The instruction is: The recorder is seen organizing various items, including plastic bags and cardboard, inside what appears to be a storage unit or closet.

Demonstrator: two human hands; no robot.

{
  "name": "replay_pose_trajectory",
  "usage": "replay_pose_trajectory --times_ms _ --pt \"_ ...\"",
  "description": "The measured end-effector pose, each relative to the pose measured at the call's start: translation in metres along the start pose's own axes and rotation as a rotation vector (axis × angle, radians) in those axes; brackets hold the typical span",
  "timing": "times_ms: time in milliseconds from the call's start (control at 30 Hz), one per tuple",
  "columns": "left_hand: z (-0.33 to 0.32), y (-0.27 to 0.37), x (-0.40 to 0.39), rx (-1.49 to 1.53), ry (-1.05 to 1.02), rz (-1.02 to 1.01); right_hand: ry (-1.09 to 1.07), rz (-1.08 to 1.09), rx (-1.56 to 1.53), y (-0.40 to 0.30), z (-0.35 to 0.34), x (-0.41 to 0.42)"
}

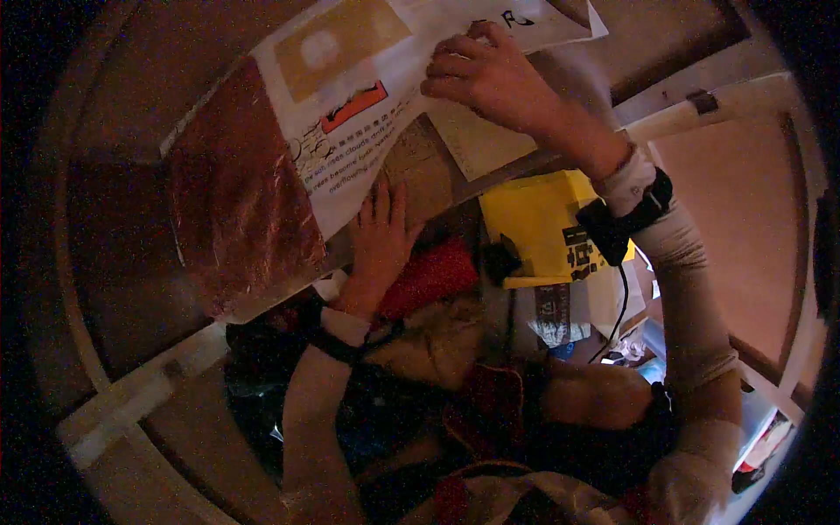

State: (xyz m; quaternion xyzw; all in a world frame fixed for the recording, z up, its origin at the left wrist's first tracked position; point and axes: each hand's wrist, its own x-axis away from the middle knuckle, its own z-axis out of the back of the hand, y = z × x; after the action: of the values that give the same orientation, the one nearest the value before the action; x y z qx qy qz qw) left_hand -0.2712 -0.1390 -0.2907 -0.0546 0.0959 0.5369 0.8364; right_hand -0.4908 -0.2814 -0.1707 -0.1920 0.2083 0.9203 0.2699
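A large printed sheet or bag point(367, 138), white with a dark red end and black writing, lies slanted before me. Under its lower edge shows brown cardboard point(420, 157). My left hand point(384, 236) rests on that cardboard beside the sheet's edge, fingers extended and slightly apart, with nothing visible in them. Over the upper part of the sheet is my right hand point(482, 79), its fingers curled down at the surface. Whether they pinch the sheet is hidden. A paler card or paper piece point(479, 141) with faint writing lies below the right hand.
Beneath my right forearm is a yellow box or bag point(535, 223) with black printing. A dark cable point(620, 315) hangs from the right wrist strap point(610, 230). Something red point(433, 275) is beside my left hand. Wooden-looking panels point(728, 223) with pale frames surround the space.
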Motion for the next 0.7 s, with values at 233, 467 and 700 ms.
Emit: replay_pose_trajectory --times_ms 233,467,700 --pt "0.019 -0.009 0.0 -0.095 -0.022 -0.024 -0.008 0.07 -0.008 0.013 0.016 -0.029" --pt "0.053 -0.003 -0.014 -0.015 0.12 0.083 -0.038 0.029 -0.042 0.012 0.026 -0.042" --pt "0.057 0.017 -0.018 0.048 0.106 0.015 -0.063 -0.005 0.01 0.013 0.027 -0.033"
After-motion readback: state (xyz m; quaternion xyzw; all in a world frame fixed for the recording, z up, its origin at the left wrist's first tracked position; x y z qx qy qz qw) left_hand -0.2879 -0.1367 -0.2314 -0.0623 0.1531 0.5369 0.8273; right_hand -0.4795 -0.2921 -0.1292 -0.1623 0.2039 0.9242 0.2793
